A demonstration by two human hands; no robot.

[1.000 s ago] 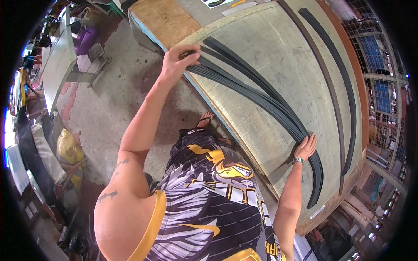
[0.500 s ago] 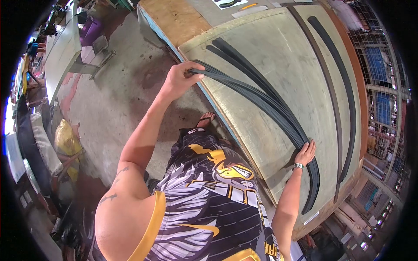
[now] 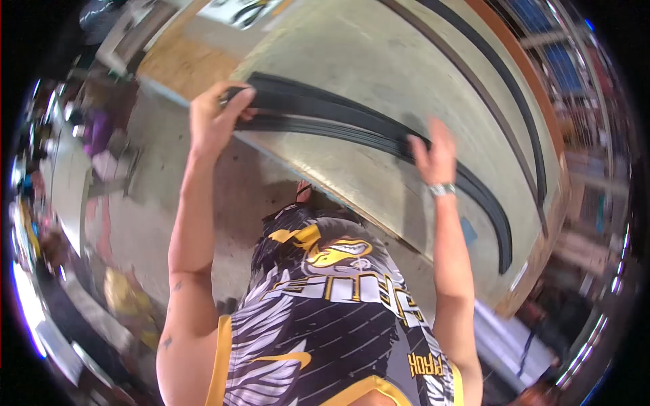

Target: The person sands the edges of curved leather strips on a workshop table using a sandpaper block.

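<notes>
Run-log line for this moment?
left hand: gripping black strips near one end | right hand: at their midsection, blurred | worktable: beneath

The bundle of strips (image 3: pixel 487 201) runs left to right along the tabletop's (image 3: pixel 338 54) near side. Beyond it, to the right, lies a bar (image 3: pixel 474 80), then a lone strip (image 3: pixel 509 76). A sheet (image 3: pixel 227 12) lies far left.

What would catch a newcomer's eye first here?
Probably the long black strips curving across the pale tabletop, their ends gripped in the left hand with the right hand farther along. Then the person's black jersey, with its bold yellow-and-white print, filling the bottom middle.
</notes>
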